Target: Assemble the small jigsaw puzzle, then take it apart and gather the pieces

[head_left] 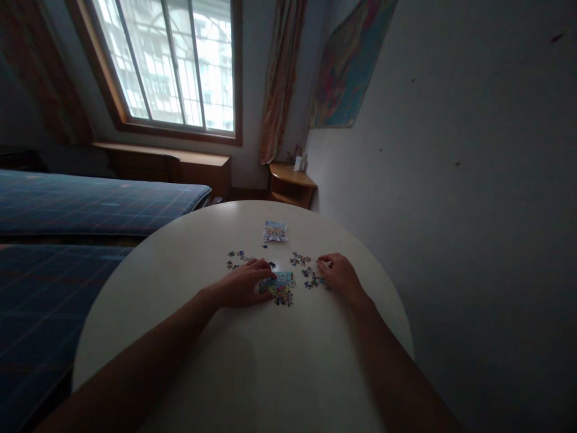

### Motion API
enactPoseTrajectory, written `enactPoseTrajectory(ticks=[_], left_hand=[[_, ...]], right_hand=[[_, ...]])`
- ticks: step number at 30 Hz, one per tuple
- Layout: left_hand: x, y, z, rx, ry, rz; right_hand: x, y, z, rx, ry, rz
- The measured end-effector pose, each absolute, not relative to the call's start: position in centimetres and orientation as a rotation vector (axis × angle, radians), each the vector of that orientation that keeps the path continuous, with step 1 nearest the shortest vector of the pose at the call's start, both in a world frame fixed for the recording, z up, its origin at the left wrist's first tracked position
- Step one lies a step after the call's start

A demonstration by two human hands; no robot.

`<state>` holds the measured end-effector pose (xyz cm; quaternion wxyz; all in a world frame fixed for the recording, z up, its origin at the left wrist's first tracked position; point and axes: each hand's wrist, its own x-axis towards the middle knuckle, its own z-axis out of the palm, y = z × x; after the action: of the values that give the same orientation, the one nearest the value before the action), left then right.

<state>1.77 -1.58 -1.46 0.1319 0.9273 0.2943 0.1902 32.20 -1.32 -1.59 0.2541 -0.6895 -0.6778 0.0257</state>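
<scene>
A round white surface (189,252) is set beside a wall (451,240). A partly assembled jigsaw puzzle (285,279) is partly covered by the loosely spread left hand (246,284). Loose puzzle pieces (311,281) are scattered beside the right hand (340,278), whose fingers are curled; whether one is held cannot be told. Pieces are judged light and stiff; edges should be pinched.

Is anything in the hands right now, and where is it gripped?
The left hand lies over the left side of the puzzle, with no grip visible. The right hand is bunched beside loose pieces; whether it pinches one cannot be told.
</scene>
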Motion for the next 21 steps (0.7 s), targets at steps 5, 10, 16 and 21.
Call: enactPoseTrajectory(ticks=[5,10,16,21], left_hand=[[1.77,-1.52,-1.43,2.697,0.852,0.531],[1.75,-1.53,-1.28,2.698,0.845,0.523],[1.76,-1.58,-1.39,2.688,0.851,0.537],[1.78,-1.65,-1.26,2.692,0.850,0.540]], right_hand=[[33.00,-0.92,-2.01,-2.094,-1.756,0.029],[32.50,-0.69,-1.79,-2.116,-1.770,0.090],[32.98,-0.68,-1.82,-2.039,-1.887,0.162],[33.15,-0.90,-1.94,-1.965,-1.936,0.164]])
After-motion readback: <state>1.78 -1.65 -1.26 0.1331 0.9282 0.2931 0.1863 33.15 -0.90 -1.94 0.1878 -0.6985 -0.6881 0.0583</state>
